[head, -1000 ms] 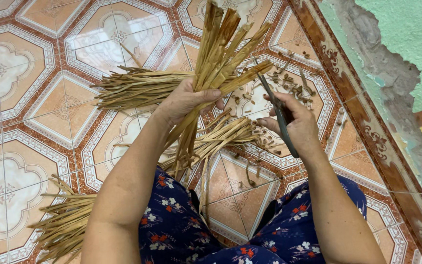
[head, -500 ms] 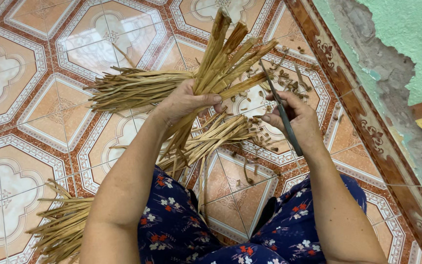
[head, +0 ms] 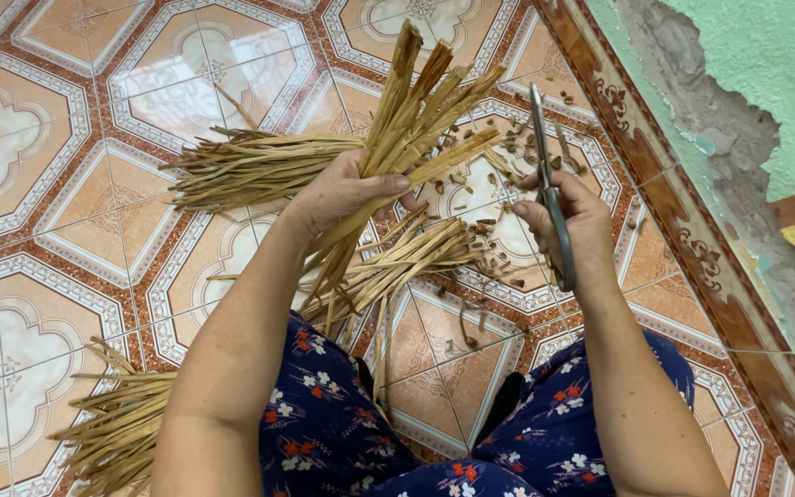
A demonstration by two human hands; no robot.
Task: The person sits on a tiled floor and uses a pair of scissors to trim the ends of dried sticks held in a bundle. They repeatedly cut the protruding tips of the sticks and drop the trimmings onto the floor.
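— Straw-coloured strips everywhere; what lies farthest left?

— One loose heap of dried leaf strips (head: 117, 428) on the tiled floor (head: 39, 212), by the person's left elbow. Another pile (head: 250, 166) lies higher up, fanned across the tiles.

— And the left hand?

— The left hand (head: 342, 189) has its grip wrapped tight around a bundle of strips (head: 416, 120), thumb across the front. The bundle stands tilted, its cut ends pointing up and away from the person, its lower ends trailing down toward the flowered dark-blue clothing (head: 342, 433).

— Below that?

— A third sheaf (head: 407, 258) rests on the floor between the two forearms.

— The right side?

— The right hand (head: 568, 216) holds grey scissors (head: 549, 184), fingers curled round the handles, blades together and pointing up, just beside the bundle's tips but apart from them. Small clippings (head: 517, 138) litter the tiles there. Farthest right runs a green wall (head: 766, 83) with flaking plaster.
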